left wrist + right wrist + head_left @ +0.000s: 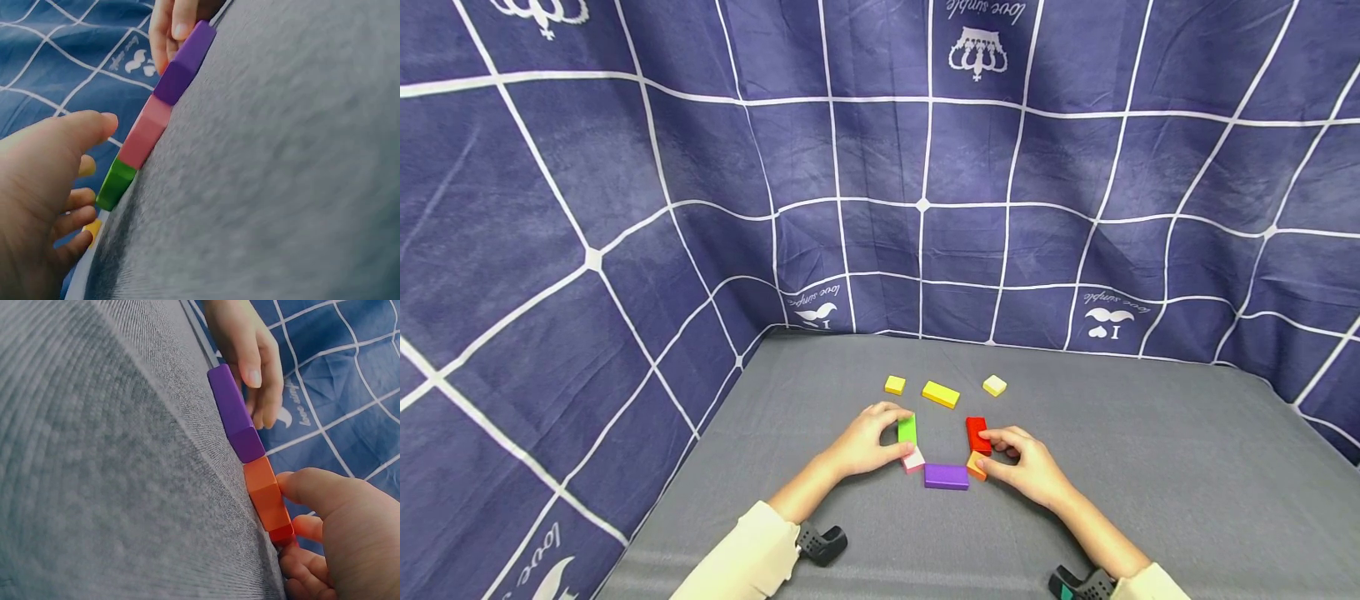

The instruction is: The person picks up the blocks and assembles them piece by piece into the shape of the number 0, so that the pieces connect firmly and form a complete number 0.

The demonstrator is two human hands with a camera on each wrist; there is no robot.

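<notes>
Both forearms are reaching forward over the worktop; the left hand (867,440) and right hand (1028,465) are resting low, fingers curling inward.

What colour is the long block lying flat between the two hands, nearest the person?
Purple. The long block shows best in the head view.

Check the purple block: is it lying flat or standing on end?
Lying flat. The purple block rests lengthwise on the grey table, between the pink block and the orange block.
</notes>
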